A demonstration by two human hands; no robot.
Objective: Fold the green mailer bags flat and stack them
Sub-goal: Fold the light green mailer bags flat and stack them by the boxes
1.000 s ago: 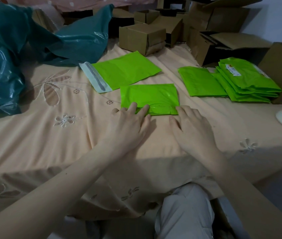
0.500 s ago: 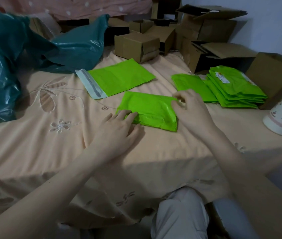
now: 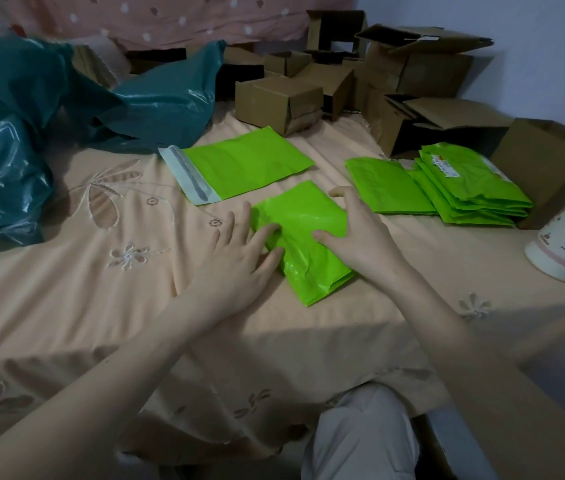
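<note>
On the peach embroidered cloth (image 3: pixel 66 292) that covers the bed, just in front of the person, lies a bright green plastic mailer bag folded into a thick packet (image 3: pixel 300 237), turned at a slant. The left hand (image 3: pixel 239 261) rests at its left edge, fingers (image 3: pixel 267 233) straight and slightly spread, their tips pressing the packet's fold. The right hand (image 3: pixel 357 233) sits over its right side, thumb laid on top and fingers curled round the far edge, gripping it. The fold looks done, so the step in hand is likely the pick-up for stacking. Next, the packet would need carrying right to the pile of folded green mailers (image 3: pixel 471 188) and setting square on top (the slick plastic may spring open if let loose). An unfolded green mailer with a white adhesive flap (image 3: pixel 239 168) waits just beyond, near the brown cardboard boxes (image 3: pixel 277 98).
</note>
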